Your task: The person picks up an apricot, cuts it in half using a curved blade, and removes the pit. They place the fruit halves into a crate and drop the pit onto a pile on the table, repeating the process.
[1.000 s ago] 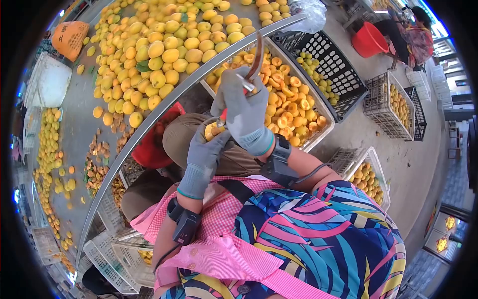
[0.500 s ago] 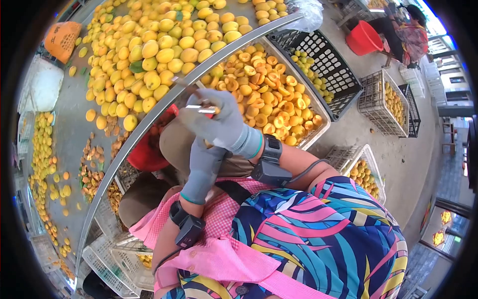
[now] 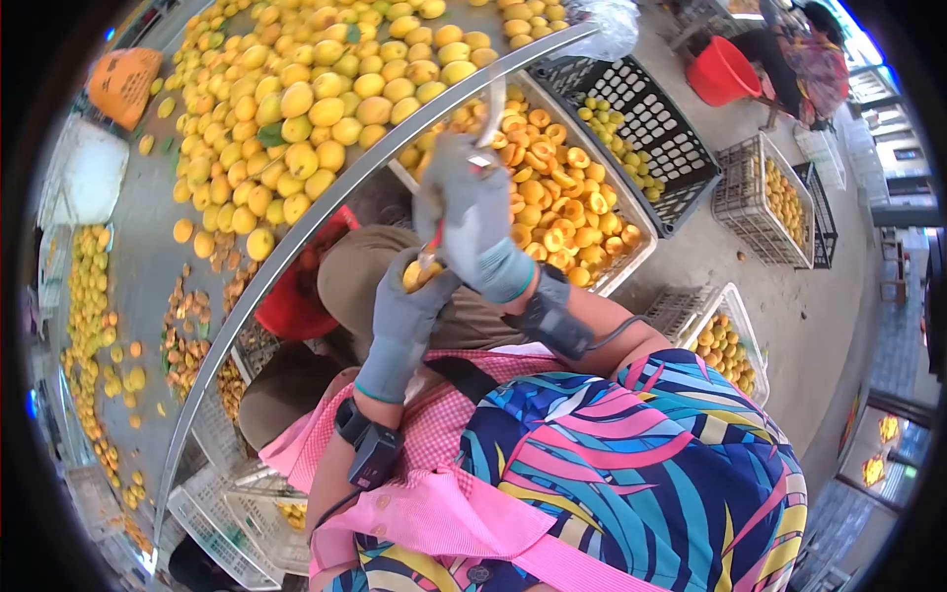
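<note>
My left hand, in a grey glove, is closed around a yellow-orange apricot above my lap. My right hand, gloved too, grips a curved metal blade that sticks up from the top of the fist, blurred by motion. Below the same fist, a red piece with a metal tip reaches down to the apricot. The palm hides how these parts join. Just beyond my right hand, a white crate holds halved, pitted apricots.
Whole apricots are heaped on the metal table, with scraps nearer its rim. A red bucket stands under the edge. On the right are a black crate, more fruit crates and a seated person beside a red tub.
My right hand has shifted right and tipped so the blade points up instead of left. The red piece now meets the apricot, which shows in my left hand, previously mostly covered.
</note>
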Tool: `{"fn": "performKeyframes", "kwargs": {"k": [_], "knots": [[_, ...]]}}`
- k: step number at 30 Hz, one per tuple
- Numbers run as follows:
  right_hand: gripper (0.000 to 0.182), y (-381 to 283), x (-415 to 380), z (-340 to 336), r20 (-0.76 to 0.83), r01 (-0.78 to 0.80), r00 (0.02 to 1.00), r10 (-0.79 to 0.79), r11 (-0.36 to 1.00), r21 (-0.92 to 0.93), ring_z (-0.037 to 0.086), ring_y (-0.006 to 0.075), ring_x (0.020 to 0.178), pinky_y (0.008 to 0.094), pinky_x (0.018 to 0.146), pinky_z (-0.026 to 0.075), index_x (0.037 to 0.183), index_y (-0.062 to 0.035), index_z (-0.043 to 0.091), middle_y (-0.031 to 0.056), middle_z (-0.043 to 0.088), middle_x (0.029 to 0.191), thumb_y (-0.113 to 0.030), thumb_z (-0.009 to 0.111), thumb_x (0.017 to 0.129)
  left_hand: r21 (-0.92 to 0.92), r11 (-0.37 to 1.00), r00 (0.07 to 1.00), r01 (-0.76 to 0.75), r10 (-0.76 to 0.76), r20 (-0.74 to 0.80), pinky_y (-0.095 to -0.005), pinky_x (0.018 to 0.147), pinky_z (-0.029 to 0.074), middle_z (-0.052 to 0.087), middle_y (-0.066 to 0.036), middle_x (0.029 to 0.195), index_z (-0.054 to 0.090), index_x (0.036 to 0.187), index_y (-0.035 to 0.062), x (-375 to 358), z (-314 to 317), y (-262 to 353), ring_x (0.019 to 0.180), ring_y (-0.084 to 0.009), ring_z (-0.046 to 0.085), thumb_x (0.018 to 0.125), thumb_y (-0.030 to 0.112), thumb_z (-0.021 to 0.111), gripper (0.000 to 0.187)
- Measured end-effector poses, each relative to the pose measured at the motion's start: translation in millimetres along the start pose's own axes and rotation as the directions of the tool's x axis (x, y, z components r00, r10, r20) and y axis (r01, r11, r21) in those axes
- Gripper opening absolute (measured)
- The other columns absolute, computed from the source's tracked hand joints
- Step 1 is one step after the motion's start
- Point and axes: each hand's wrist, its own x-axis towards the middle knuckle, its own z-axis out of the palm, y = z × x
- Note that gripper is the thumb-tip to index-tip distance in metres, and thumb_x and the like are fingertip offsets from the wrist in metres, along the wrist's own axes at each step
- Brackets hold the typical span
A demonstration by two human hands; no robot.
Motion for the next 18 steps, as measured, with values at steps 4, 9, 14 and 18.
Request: {"fn": "performKeyframes", "kwargs": {"k": [4, 9, 14, 18], "knots": [[0.026, -23.5, -11.2, 10.6, -0.068, 0.006, 0.998, -0.012, 0.995, -0.098, 0.041, 0.0102, 0.038, 0.0235, 0.036, 0.033, 0.077, -0.0057, 0.047, 0.0013, 0.043, 0.051, -0.027, 0.051, 0.092, -0.034, 0.999, 1.000, 0.010, -0.009, 0.028, -0.0184, 0.041, 0.037, 0.055, 0.000, 0.069, 0.053, 0.103, 0.0069, 1.3, -3.3, 2.6, 0.050, -0.0068, 0.051, 0.080, 0.008, 0.065, 0.026], [0.027, -23.4, -14.8, 17.8, -0.072, 0.071, 0.994, -0.082, 0.986, -0.148, 0.044, 0.0102, 0.041, 0.0242, 0.037, 0.034, 0.075, -0.0054, 0.047, 0.0021, 0.043, 0.052, -0.026, 0.051, 0.093, -0.057, 0.998, 0.999, -0.038, 0.039, 0.010, -0.0189, 0.043, 0.040, 0.056, 0.000, 0.071, 0.051, 0.105, 0.0066, 4.7, -2.0, -4.0, 0.053, -0.0071, 0.053, 0.079, 0.004, 0.066, 0.030], [0.015, -18.6, -22.0, 13.4, 0.027, 0.161, 0.987, -0.159, 0.967, -0.196, 0.046, 0.0112, 0.045, 0.0248, 0.039, 0.038, 0.085, -0.0032, 0.050, 0.0035, 0.048, 0.059, -0.016, 0.056, 0.090, -0.068, 0.994, 0.995, -0.091, 0.088, -0.040, -0.0190, 0.043, 0.041, 0.056, -0.001, 0.072, 0.050, 0.107, 0.0065, 9.0, -1.3, -10.6, 0.053, -0.0075, 0.054, 0.079, 0.003, 0.065, 0.032], [0.011, -18.8, -19.1, 11.7, 0.047, 0.214, 0.977, -0.210, 0.972, -0.099, 0.048, 0.0128, 0.048, 0.0260, 0.041, 0.041, 0.090, -0.0013, 0.051, 0.0055, 0.052, 0.067, -0.010, 0.058, 0.087, -0.106, 0.990, 0.995, -0.095, 0.092, -0.029, -0.0188, 0.043, 0.041, 0.057, -0.001, 0.073, 0.050, 0.107, 0.0067, 9.4, -2.5, -13.9, 0.053, -0.0077, 0.054, 0.078, 0.003, 0.067, 0.034]]}}
